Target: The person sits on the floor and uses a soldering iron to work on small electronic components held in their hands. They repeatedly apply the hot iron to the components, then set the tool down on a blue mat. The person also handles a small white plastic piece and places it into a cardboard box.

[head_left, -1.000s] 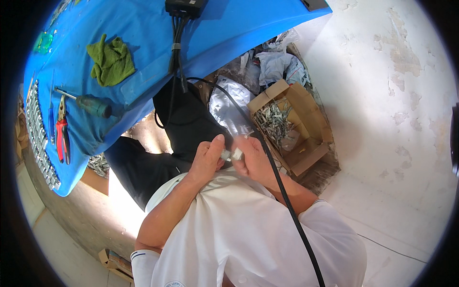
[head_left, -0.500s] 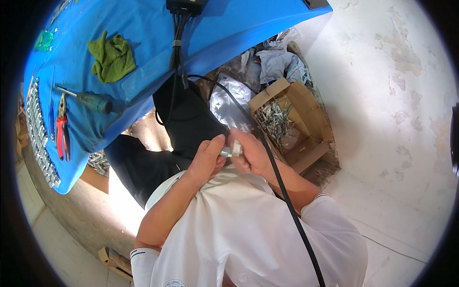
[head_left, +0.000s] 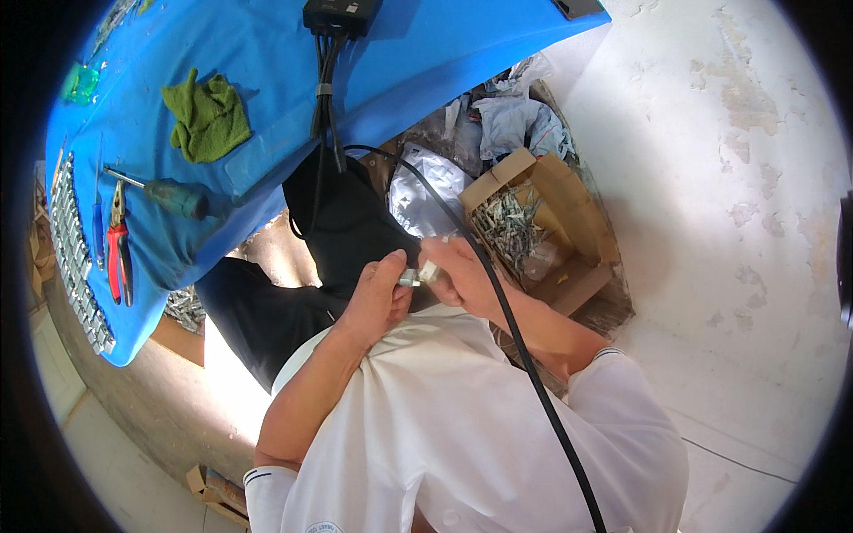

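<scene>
Above my lap, my left hand (head_left: 378, 291) is closed, pinching a small silvery metal piece (head_left: 408, 278) between thumb and fingers. Close on its right, my right hand (head_left: 464, 277) grips a small white block (head_left: 428, 270) that looks tilted. The two pieces meet end to end or nearly so; whether they are joined I cannot tell. A black cable (head_left: 524, 351) passes in front of my right hand and runs down over my shirt.
On the blue-covered table (head_left: 267, 40) lie a green cloth (head_left: 206, 115), a screwdriver (head_left: 176, 197), red-handled pliers (head_left: 117, 253), a row of metal parts (head_left: 75, 258) and a black box with cables (head_left: 342, 16). An open cardboard box (head_left: 569, 204) holding metal pieces stands right, beside plastic bags (head_left: 511, 124).
Both hands have shifted slightly left with their pieces. The white block is now more tilted, and more of it shows between the hands.
</scene>
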A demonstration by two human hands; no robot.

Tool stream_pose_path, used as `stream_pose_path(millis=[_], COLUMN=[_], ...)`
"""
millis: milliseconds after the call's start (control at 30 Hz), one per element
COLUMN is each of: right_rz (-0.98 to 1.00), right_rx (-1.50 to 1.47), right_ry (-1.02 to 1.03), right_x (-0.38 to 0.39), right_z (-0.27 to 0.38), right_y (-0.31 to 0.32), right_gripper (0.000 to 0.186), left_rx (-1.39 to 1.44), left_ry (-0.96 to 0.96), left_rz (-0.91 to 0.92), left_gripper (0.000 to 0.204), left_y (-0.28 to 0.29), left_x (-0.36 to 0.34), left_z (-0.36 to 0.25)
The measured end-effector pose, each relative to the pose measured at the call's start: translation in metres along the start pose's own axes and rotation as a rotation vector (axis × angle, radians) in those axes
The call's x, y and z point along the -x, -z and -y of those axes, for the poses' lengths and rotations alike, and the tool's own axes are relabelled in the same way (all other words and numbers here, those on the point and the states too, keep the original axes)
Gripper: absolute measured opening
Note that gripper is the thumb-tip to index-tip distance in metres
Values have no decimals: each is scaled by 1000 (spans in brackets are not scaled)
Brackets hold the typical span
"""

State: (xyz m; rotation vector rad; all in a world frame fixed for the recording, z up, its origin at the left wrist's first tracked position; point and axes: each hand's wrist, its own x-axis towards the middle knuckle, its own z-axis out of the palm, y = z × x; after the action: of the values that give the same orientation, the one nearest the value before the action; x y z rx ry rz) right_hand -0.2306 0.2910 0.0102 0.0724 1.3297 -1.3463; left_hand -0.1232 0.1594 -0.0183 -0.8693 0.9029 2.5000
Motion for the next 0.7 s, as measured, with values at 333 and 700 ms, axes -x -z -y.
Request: stream_pose_path(millis=[333, 700], right_rz=[-99, -21], right_rx=[-408, -304], right_ry=[3, 90], right_x=[3, -2], right_z=[-5, -6], right_y=[-22, -10], right_gripper=[34, 34], left_rx=[280, -89], left_ry=[108, -37], left_rz=[46, 40], left_gripper=[50, 49], left_y=[-1, -7], left_x=[-3, 1], left_z=[-2, 2])
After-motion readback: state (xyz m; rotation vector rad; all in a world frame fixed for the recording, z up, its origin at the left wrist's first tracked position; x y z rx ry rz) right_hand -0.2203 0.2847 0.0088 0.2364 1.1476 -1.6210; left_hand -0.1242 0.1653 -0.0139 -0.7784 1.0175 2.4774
